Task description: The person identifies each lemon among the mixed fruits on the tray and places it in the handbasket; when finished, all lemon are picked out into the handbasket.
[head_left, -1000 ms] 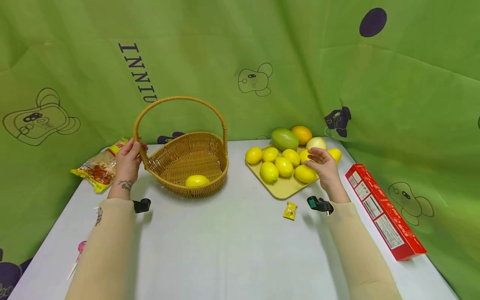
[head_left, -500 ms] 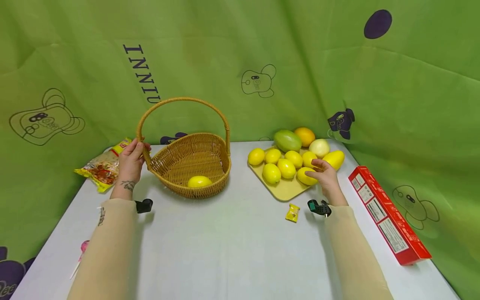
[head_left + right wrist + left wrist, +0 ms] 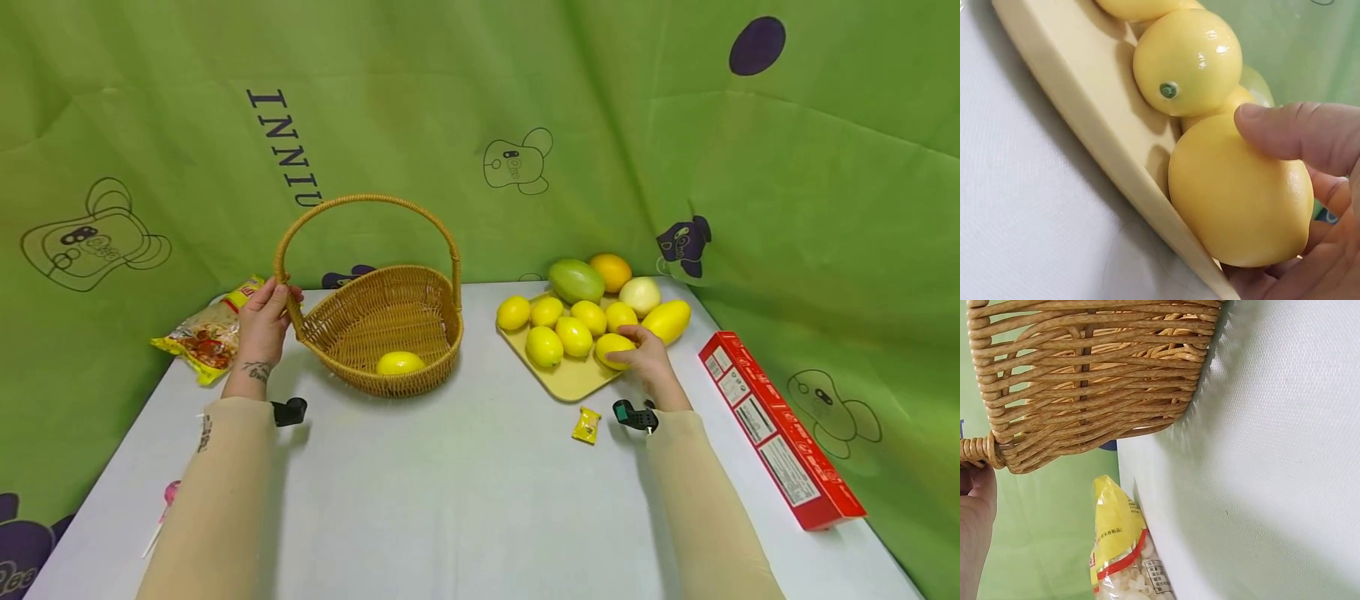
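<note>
**Fingers Curled on a Tray Lemon and on the Basket Handle**

Fingers (image 3: pixel 1291 134) of the right hand (image 3: pixel 647 360) are curled round a lemon (image 3: pixel 1241 194), the thumb across its top and the remaining fingers cupped beneath and behind it. That lemon sits at the near edge of the yellow tray (image 3: pixel 573 382), touching the rim directly below the fingers. A second lemon (image 3: pixel 1188 62) lies just beyond the thumb, touching the gripped one. More lemons, a green fruit (image 3: pixel 575 280), an orange fruit (image 3: pixel 611 271) and a pale round fruit (image 3: pixel 640 294) lie farther out from the fingertips. A small yellow wrapper (image 3: pixel 587 424) lies on the table (image 3: pixel 450 500) near the wrist.

Fingers of the left hand (image 3: pixel 262 329) are wrapped round the base of the handle of the wicker basket (image 3: pixel 382 329), where it meets the rim. One lemon (image 3: pixel 400 363) lies inside the basket, well apart from those fingers. A snack bag (image 3: pixel 206 333) lies just outside the left hand. A red box (image 3: pixel 780 437) lies well to the outer side of the right hand.
</note>
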The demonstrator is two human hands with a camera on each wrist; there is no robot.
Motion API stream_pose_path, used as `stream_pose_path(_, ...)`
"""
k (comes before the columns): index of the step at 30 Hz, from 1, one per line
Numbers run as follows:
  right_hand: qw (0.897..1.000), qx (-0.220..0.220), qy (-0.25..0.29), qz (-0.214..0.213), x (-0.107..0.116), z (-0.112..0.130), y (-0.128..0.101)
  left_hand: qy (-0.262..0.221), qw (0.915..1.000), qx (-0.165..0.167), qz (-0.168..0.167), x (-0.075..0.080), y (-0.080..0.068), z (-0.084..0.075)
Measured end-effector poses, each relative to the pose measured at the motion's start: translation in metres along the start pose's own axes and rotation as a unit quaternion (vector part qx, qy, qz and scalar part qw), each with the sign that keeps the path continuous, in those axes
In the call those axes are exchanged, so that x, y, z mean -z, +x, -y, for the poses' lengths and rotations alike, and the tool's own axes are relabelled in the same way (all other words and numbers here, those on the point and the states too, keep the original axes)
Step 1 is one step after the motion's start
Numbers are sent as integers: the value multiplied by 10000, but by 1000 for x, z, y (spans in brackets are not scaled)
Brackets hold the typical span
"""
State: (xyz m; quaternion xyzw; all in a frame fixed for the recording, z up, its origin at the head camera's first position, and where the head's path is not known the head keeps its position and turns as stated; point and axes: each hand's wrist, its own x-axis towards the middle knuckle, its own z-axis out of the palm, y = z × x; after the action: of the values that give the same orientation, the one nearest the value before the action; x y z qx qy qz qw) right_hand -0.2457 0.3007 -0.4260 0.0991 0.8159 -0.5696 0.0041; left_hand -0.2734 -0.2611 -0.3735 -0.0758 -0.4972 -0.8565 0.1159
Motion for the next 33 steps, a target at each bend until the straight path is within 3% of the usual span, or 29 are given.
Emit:
stream_pose_path(9,9999,-13,59,-112,1,6,-4,32,10000,-52,38,0,0,1)
stream_pose_path(13,9970,190,744,-72,0,17,-9,6,9999,-91,61,2,1,2)
stream_pose_path(17,9864,574,1535,154,-10,33,-14,-1,9999,-96,74,2,1,2)
stream_pose_path(22,9715,1009,2088,493,-35,57,-21,89,9998,-154,81,-1,2,3)
stream_pose_path(33,9551,1525,2113,1412,-117,101,-32,649,9977,-17,-192,-2,4,-4)
